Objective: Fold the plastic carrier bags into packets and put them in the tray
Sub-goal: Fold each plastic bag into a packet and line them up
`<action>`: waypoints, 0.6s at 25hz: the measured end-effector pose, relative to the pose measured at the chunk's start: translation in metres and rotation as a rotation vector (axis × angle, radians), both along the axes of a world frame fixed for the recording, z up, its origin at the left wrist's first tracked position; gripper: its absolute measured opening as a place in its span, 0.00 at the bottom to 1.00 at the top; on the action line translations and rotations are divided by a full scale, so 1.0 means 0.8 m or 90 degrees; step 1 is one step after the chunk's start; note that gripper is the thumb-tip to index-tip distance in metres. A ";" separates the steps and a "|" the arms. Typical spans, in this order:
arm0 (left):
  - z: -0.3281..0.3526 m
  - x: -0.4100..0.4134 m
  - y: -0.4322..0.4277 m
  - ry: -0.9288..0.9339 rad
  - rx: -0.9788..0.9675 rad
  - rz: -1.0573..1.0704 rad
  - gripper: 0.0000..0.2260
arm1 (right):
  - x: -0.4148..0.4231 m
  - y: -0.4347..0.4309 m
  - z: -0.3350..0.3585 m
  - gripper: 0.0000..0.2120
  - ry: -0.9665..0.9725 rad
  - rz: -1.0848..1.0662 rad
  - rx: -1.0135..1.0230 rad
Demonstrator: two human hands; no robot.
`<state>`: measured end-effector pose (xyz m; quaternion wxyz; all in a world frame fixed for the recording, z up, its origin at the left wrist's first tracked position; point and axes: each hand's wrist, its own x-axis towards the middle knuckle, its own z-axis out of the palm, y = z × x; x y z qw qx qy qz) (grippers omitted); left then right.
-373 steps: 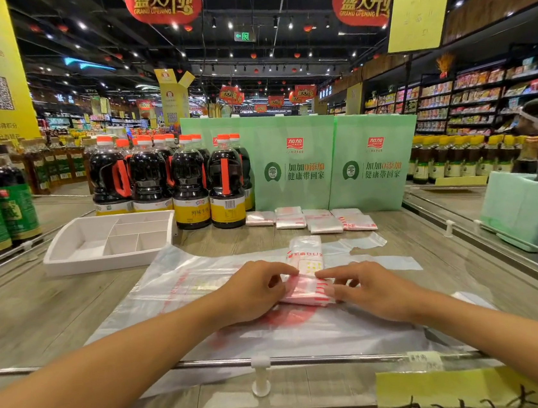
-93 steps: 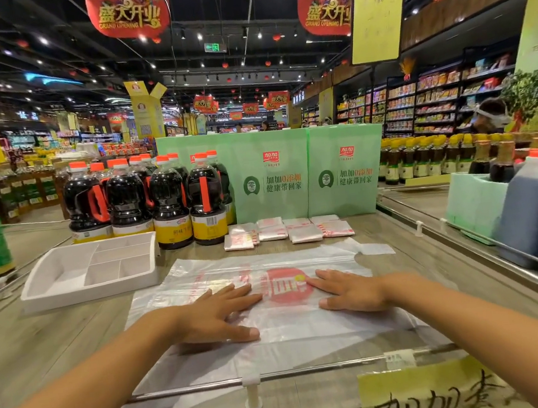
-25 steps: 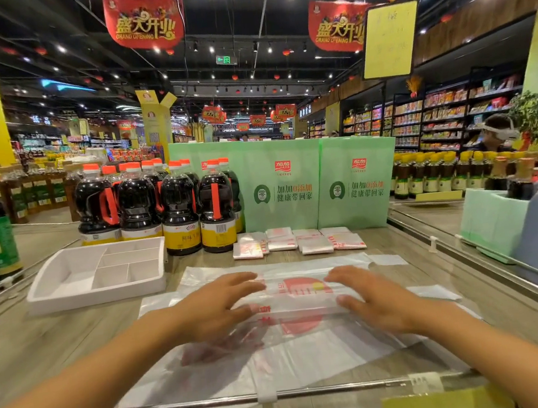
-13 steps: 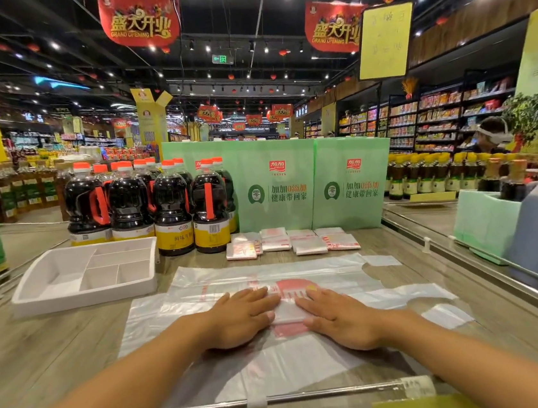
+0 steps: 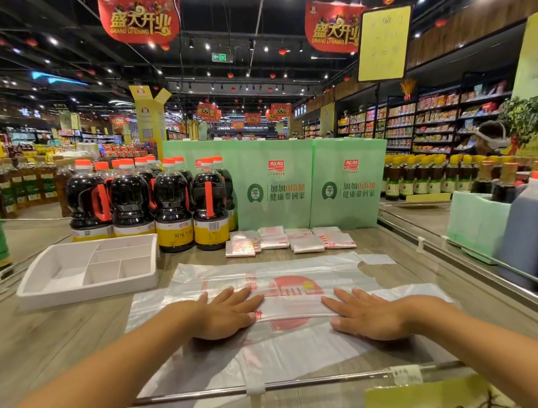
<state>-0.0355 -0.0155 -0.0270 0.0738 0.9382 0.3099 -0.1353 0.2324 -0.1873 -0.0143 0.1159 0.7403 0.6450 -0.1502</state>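
On a wood-grain table (image 5: 42, 347) in a supermarket, under red banners (image 5: 139, 15) reading "GRAND OPENING", a clear carrier bag (image 5: 302, 269) with red print lies flat, partly folded into a band. The left grip (image 5: 226, 314) and right grip (image 5: 368, 318) press on it, fingers straight, grasping nothing. Folded packets (image 5: 305, 243) lie before green boxes (image 5: 279, 186); the white tray (image 5: 69, 287) sits at the left beside dark bottles (image 5: 171, 208).

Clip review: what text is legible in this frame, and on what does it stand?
"盛大开业 GRAND OPENING": red banner.
"加加0添加 健康带回家": green box.
Too blurred or cut off to read: bottle label, print on the carrier bag, handwritten yellow card.
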 end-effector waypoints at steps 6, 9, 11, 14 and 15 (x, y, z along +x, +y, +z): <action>0.003 -0.022 0.012 0.027 0.002 0.006 0.25 | 0.035 -0.037 0.006 0.49 0.020 -0.024 0.001; 0.002 -0.045 0.017 0.027 0.001 0.012 0.24 | 0.038 -0.048 0.008 0.33 0.025 -0.041 0.016; 0.001 -0.061 0.022 0.026 0.000 0.019 0.24 | 0.040 -0.055 0.009 0.32 0.024 -0.046 0.013; -0.001 -0.074 0.019 0.017 0.010 0.026 0.24 | 0.047 -0.061 0.007 0.34 0.028 -0.051 0.023; -0.004 -0.076 0.017 -0.001 0.019 0.025 0.24 | 0.050 -0.062 0.006 0.34 0.031 -0.055 0.047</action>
